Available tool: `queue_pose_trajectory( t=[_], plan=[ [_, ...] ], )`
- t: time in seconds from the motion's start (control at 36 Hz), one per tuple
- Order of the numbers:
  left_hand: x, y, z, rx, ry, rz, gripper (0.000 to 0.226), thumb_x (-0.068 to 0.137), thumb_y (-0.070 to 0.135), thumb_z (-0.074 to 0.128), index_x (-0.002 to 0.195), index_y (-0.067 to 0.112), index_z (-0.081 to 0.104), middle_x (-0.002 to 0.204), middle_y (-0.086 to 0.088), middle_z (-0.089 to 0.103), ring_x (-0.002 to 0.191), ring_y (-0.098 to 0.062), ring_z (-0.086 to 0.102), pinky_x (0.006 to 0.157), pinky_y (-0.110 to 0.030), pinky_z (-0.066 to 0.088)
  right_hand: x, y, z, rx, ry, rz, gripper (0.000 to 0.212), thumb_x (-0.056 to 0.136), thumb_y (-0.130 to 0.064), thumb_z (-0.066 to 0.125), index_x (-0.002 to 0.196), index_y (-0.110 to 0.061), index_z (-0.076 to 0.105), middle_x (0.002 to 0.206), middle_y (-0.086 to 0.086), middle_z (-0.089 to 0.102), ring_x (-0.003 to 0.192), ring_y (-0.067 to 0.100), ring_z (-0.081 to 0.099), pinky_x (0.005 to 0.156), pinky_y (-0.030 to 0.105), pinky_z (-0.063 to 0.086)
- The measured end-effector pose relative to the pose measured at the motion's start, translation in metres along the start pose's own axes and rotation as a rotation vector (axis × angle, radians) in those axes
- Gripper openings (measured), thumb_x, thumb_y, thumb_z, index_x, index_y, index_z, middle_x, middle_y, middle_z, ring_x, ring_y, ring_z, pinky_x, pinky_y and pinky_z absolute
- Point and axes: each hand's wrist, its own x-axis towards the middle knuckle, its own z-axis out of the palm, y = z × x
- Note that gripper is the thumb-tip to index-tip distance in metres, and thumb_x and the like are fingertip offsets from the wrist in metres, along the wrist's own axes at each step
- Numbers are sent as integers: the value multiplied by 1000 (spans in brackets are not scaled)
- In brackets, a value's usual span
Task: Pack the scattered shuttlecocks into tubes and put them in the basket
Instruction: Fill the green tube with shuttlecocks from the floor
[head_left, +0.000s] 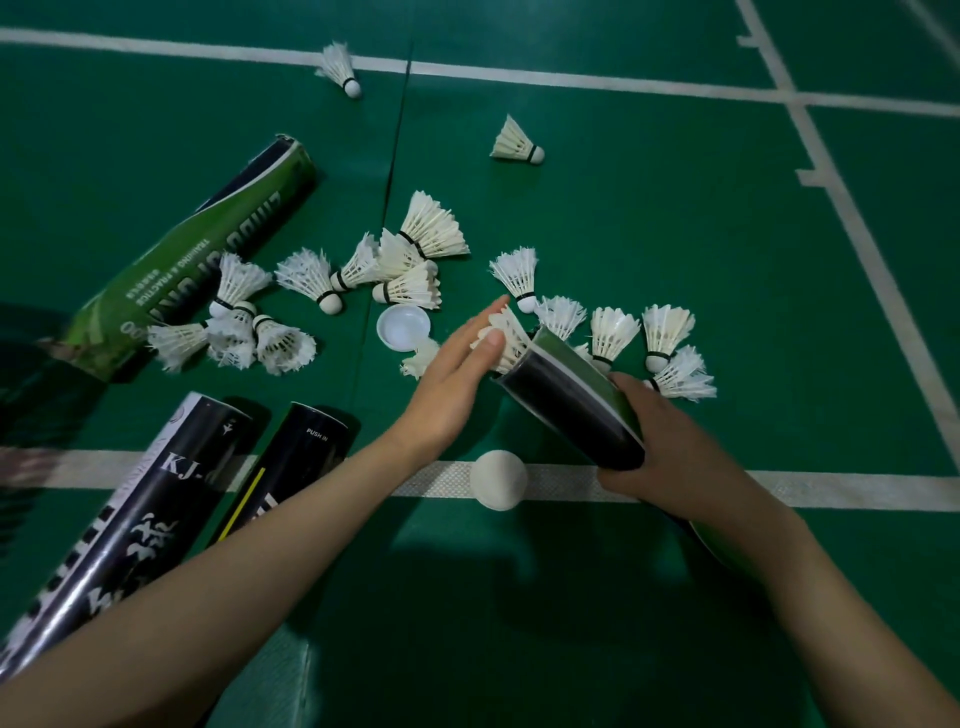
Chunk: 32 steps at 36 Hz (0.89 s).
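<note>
Nearest you, at lower left, two black tubes (130, 519) lie side by side on the green court floor (675, 234), their open ends pointing away from you. Just beyond, a round white cap (498, 479) sits on the white line (857, 491) between your forearms. Your right hand (660, 436) is wrapped around the lower part of a dark tube (566, 400), held tilted with its mouth up and to the left. Your left hand (457, 374) is flat, fingers straight, thumb and fingertips pressing the feathers of a shuttlecock (506, 338) that sticks out of that mouth. A clear cap (404, 327) lies just left of it. Loose shuttlecocks (615, 332) cluster behind the tube and more (415, 254) spread left toward a green tube (208, 249) lying on the floor. Farthest off, two single shuttlecocks (517, 140) lie apart near the back line.
</note>
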Motion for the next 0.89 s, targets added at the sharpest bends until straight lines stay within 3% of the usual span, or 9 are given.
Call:
queue_pose_trajectory(
  t=[0.06,0.14,0.28,0.42,0.47,0.53,0.64,0.75,0.89],
  plan=[
    [0,-1,-1,109,-19,20,38,98,47,36,136,49,40,151,18,28,142,1,13,120,-38,8,-1,-1,-1,12,7,-9,101,71,-33,77,148,-31,12,139,-1,40,109,15,49,92,38,49],
    [-1,-3,-3,314,2,162,41,100,43,32,140,41,36,151,27,13,140,9,-6,114,-26,0,-2,-1,-2,18,26,-29,101,69,-32,77,148,-32,14,138,-2,41,109,16,49,91,35,48],
    [-10,-2,6,130,-115,131,38,96,46,33,133,52,29,139,41,24,138,13,10,113,-16,9,0,-6,-3,-1,69,-68,99,68,-33,78,147,-29,18,136,-2,42,110,17,48,91,37,47],
    [-10,-9,10,40,-214,38,48,89,69,30,134,54,32,146,32,28,139,6,20,114,-21,15,2,-5,-2,-1,42,-55,100,69,-35,79,148,-28,17,136,-1,42,111,17,48,93,36,46],
    [-5,-6,5,92,-161,-22,49,92,67,21,134,50,41,142,23,39,131,3,32,102,-13,22,3,-4,1,-10,22,-38,101,70,-35,78,148,-30,15,139,0,40,114,18,48,94,39,47],
    [0,-6,-2,209,-4,-24,49,98,53,21,134,33,48,136,15,46,124,1,37,101,-18,27,6,-5,3,-18,13,-23,101,70,-35,77,148,-30,13,140,0,39,115,18,47,94,37,46],
    [19,-31,-30,532,294,-60,42,96,23,50,135,12,41,141,-7,38,131,-20,33,111,-36,27,9,-5,5,-21,19,-10,103,70,-34,77,149,-27,12,137,2,41,108,16,47,90,34,46],
    [29,-53,-49,683,345,-207,58,89,22,62,137,7,34,140,-16,33,131,-30,28,107,-38,26,10,-3,6,-28,11,5,104,69,-33,77,150,-28,11,134,1,42,102,13,45,86,32,46],
    [33,-71,-53,715,283,-273,61,82,37,69,130,7,45,126,-12,57,120,-33,43,100,-44,39,11,-3,10,-54,-28,12,104,69,-33,77,149,-29,11,130,1,44,101,15,49,86,36,50]
  ],
)
